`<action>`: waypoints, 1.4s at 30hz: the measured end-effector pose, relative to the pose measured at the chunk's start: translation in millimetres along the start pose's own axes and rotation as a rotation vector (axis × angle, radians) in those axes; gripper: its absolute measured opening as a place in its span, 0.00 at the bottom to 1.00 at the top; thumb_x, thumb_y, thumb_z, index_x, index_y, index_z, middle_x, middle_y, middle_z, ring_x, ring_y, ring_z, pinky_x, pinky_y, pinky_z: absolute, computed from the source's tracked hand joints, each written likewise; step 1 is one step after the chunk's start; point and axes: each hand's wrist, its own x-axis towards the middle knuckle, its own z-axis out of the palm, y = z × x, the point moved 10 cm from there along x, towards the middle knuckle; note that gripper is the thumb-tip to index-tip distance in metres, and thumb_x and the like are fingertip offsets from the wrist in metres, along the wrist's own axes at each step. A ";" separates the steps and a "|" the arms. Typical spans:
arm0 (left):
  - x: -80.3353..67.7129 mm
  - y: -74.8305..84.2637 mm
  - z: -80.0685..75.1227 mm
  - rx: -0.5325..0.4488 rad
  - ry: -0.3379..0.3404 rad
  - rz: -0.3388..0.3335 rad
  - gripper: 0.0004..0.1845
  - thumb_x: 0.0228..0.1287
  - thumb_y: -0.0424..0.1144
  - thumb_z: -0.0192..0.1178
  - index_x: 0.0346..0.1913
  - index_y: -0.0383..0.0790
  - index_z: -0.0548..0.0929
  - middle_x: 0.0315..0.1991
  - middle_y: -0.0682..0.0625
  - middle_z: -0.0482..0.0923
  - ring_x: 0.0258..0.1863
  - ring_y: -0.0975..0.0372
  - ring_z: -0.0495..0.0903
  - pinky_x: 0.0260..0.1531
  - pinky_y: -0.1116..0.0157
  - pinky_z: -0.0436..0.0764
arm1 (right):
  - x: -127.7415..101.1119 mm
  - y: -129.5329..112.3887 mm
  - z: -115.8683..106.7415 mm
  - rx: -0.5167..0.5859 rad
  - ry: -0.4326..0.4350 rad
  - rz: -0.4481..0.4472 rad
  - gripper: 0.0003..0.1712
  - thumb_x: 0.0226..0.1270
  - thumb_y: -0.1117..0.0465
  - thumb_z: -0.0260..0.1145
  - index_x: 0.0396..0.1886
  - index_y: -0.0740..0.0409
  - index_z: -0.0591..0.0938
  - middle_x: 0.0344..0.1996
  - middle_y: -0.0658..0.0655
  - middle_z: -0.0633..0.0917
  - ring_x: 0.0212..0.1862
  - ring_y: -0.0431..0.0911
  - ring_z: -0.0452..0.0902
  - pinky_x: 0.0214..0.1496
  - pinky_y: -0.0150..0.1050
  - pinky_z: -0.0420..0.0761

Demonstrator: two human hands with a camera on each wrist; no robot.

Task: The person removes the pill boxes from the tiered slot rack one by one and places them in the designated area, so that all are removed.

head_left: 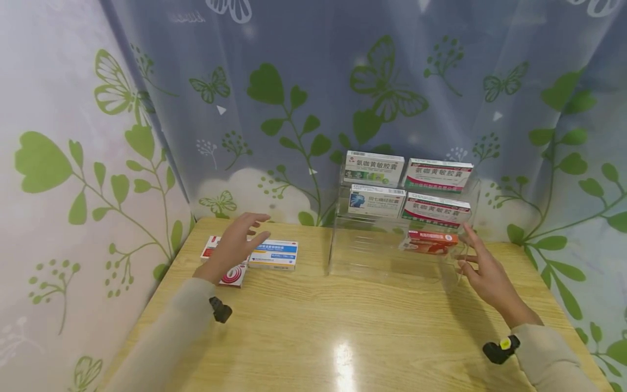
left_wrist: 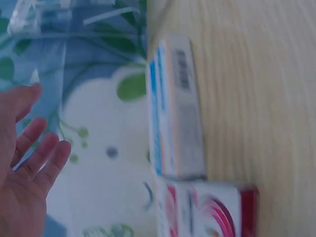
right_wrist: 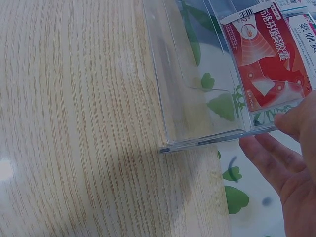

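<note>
wooden table (head_left: 343,326) before a leaf-and-butterfly curtain (head_left: 303,81), seen from the head camera. clear tiered rack (head_left: 343,256) standing at centre right, carrying five boxes: green-striped box (head_left: 373,168) and red-striped box (head_left: 437,175) on the top tier, blue-marked box (head_left: 376,200) and a second red-striped box (head_left: 435,210) on the middle tier, red-orange box (head_left: 431,242) alone at the right of the bottom tier. left half of the bottom tier unfilled.

left hand (head_left: 235,245) hovering over the table's left end, fingers spread and relaxed, pinching nothing. just beneath and beside it, two loose boxes lying flat and touching end to end: blue-banded box (head_left: 273,254) on the rack side, and red-swirl box (head_left: 230,272) partly hidden under the hand. same pair in the left wrist view, blue-banded box (left_wrist: 175,106) above red-swirl box (left_wrist: 207,210), with the open palm (left_wrist: 24,163) apart from both.

right hand (head_left: 485,272) at the rack's right end, fingers extended and loosely parted, holding nothing. fingertips (right_wrist: 291,121) at the rack's lower front corner (right_wrist: 207,140), next to the red-orange box (right_wrist: 264,59); actual contact with the clear wall hard to tell.

judged progress: stocking of the rack well advanced, with five boxes shelved, two left on the table, neither yet grasped.
</note>
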 end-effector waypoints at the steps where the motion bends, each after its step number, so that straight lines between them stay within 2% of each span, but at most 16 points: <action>1: 4.4 8.0 3.0 -0.011 -0.005 0.006 0.25 0.81 0.40 0.66 0.75 0.40 0.78 0.70 0.40 0.79 0.65 0.43 0.81 0.64 0.44 0.85 | 0.1 0.4 -0.2 0.002 0.001 0.000 0.58 0.79 0.80 0.58 0.92 0.44 0.37 0.79 0.81 0.64 0.61 0.81 0.79 0.45 0.34 0.92; 5: 22.6 42.0 17.4 -0.044 -0.003 0.069 0.24 0.81 0.40 0.66 0.74 0.41 0.78 0.69 0.43 0.79 0.64 0.46 0.82 0.64 0.49 0.87 | -0.4 2.0 -0.6 -0.002 0.003 -0.003 0.58 0.79 0.80 0.57 0.92 0.44 0.37 0.79 0.81 0.64 0.60 0.82 0.80 0.44 0.23 0.87; 9: 39.4 76.2 33.7 -0.065 -0.002 0.140 0.24 0.80 0.38 0.67 0.73 0.40 0.79 0.67 0.43 0.81 0.61 0.50 0.84 0.61 0.53 0.88 | -0.8 1.4 -0.8 -0.002 0.004 0.002 0.58 0.79 0.80 0.57 0.92 0.43 0.37 0.79 0.82 0.63 0.60 0.82 0.80 0.44 0.21 0.85; 13: 54.3 108.8 49.6 -0.067 -0.010 0.184 0.23 0.79 0.38 0.67 0.72 0.40 0.80 0.65 0.44 0.83 0.59 0.53 0.84 0.59 0.56 0.89 | 0.1 0.2 -0.7 -0.007 0.005 0.006 0.58 0.79 0.79 0.58 0.92 0.44 0.38 0.79 0.81 0.64 0.60 0.81 0.80 0.44 0.26 0.88; 20: 73.5 158.0 79.4 -0.063 -0.052 0.269 0.22 0.80 0.38 0.67 0.71 0.38 0.81 0.65 0.43 0.83 0.58 0.50 0.85 0.58 0.54 0.88 | 0.4 -1.3 -1.4 -0.002 0.011 -0.003 0.58 0.79 0.80 0.59 0.92 0.46 0.39 0.79 0.81 0.64 0.59 0.81 0.81 0.43 0.25 0.88; 24: 82.9 176.2 100.4 -0.062 -0.099 0.291 0.22 0.80 0.38 0.66 0.71 0.39 0.81 0.66 0.45 0.82 0.60 0.52 0.83 0.60 0.57 0.87 | 0.7 -1.1 -0.9 -0.010 0.009 -0.001 0.58 0.79 0.80 0.59 0.92 0.46 0.38 0.79 0.81 0.65 0.59 0.81 0.81 0.43 0.31 0.91; 27: 89.3 188.2 117.3 -0.028 -0.134 0.303 0.21 0.81 0.40 0.65 0.72 0.42 0.81 0.68 0.48 0.82 0.64 0.55 0.82 0.66 0.59 0.84 | 0.5 -0.6 -0.6 -0.008 0.009 0.001 0.58 0.78 0.80 0.59 0.92 0.46 0.38 0.79 0.81 0.65 0.60 0.81 0.81 0.44 0.34 0.92; 33: 98.7 209.2 148.9 0.045 -0.184 0.329 0.22 0.82 0.42 0.64 0.73 0.44 0.80 0.70 0.50 0.82 0.66 0.58 0.82 0.70 0.65 0.80 | 0.3 0.1 0.2 -0.002 0.005 0.004 0.59 0.78 0.80 0.58 0.92 0.44 0.38 0.79 0.81 0.64 0.60 0.81 0.80 0.44 0.29 0.90; 37: 104.4 217.8 170.1 0.065 -0.204 0.314 0.22 0.82 0.44 0.65 0.73 0.45 0.80 0.70 0.52 0.82 0.66 0.61 0.81 0.69 0.69 0.79 | -0.5 0.1 0.0 0.005 0.005 -0.003 0.59 0.78 0.81 0.57 0.92 0.43 0.37 0.79 0.82 0.64 0.60 0.81 0.80 0.44 0.23 0.87; 42: 107.8 227.1 194.0 0.102 -0.224 0.288 0.22 0.81 0.44 0.65 0.73 0.47 0.81 0.70 0.53 0.81 0.70 0.60 0.79 0.74 0.66 0.77 | 0.0 -0.6 0.1 0.007 0.006 -0.010 0.59 0.78 0.81 0.58 0.92 0.44 0.38 0.78 0.82 0.64 0.59 0.81 0.80 0.44 0.26 0.89</action>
